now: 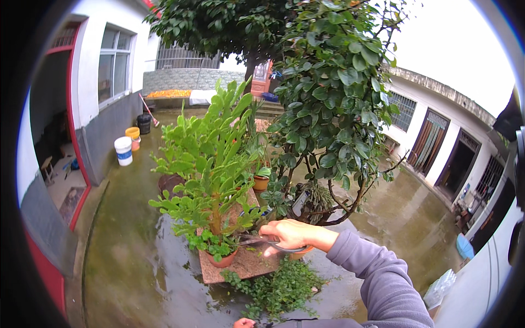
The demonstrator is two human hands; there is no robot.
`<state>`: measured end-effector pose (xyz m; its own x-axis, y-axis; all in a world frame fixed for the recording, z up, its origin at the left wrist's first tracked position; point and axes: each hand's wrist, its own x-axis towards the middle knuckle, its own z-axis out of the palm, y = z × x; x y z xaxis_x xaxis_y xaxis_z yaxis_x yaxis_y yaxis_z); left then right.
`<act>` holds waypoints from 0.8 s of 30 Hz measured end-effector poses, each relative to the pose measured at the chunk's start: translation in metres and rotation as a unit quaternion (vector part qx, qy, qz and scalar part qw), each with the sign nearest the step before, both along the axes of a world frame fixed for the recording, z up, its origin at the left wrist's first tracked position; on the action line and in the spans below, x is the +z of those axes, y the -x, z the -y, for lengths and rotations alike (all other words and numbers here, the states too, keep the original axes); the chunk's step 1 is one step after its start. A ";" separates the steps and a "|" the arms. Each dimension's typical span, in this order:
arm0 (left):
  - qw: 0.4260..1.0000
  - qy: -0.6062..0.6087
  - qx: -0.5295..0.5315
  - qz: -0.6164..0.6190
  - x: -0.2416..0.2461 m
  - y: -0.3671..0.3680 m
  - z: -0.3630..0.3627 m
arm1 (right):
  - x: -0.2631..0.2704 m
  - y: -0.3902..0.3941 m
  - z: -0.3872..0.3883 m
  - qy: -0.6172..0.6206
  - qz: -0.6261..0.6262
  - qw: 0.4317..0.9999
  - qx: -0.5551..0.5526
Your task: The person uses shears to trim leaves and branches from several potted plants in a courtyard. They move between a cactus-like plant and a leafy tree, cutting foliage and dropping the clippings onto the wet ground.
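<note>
My right hand (pixel 287 234) is closed around the handles of a pair of metal scissors (pixel 279 245), whose blades point left at a tall green cactus with flat pads (pixel 215 192). The cactus rises from a terracotta pot (pixel 222 259) with small leafy plants (pixel 214 242) round its base. The blades lie beside the pot's rim; whether they touch a stem cannot be told. The pot stands on a reddish stone slab (pixel 213 272). Only some fingers of my left hand (pixel 244 323) show at the bottom edge, and whether they hold anything is hidden.
Leafy shoots (pixel 283 287) spread below the slab's near edge. A broad-leaved tree (pixel 332 102) with low bare branches (pixel 352 209) stands at the right. Another orange pot (pixel 300 253) is partly behind my right hand. Buckets (pixel 123 151) stand by the left wall on the wet courtyard floor.
</note>
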<state>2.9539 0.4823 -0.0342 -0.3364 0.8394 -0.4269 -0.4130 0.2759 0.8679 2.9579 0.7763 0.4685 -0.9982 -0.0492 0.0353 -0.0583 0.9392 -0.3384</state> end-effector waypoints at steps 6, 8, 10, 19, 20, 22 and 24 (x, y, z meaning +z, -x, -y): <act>0.995 -0.093 -0.007 0.033 0.012 0.025 -0.007 | 0.016 -0.023 0.001 0.389 0.011 0.895 -0.219; 0.997 -0.076 -0.024 -0.017 0.021 0.030 -0.018 | 0.011 -0.036 -0.015 0.373 -0.021 0.878 -0.299; 0.998 -0.015 -0.034 -0.049 0.029 0.030 -0.017 | 0.004 -0.055 -0.034 0.375 -0.043 0.865 -0.329; 0.992 0.049 -0.039 -0.108 0.073 -0.001 -0.004 | -0.014 -0.117 -0.046 0.400 -0.044 0.858 -0.319; 0.986 0.068 -0.053 -0.140 0.076 -0.004 -0.003 | -0.021 -0.124 -0.052 0.400 -0.048 0.861 -0.312; 0.990 0.069 -0.028 -0.118 0.072 -0.011 0.004 | -0.027 -0.137 -0.056 0.428 -0.045 0.848 -0.311; 0.991 0.078 -0.016 -0.107 0.075 -0.021 0.004 | -0.042 -0.160 -0.072 0.452 -0.068 0.843 -0.284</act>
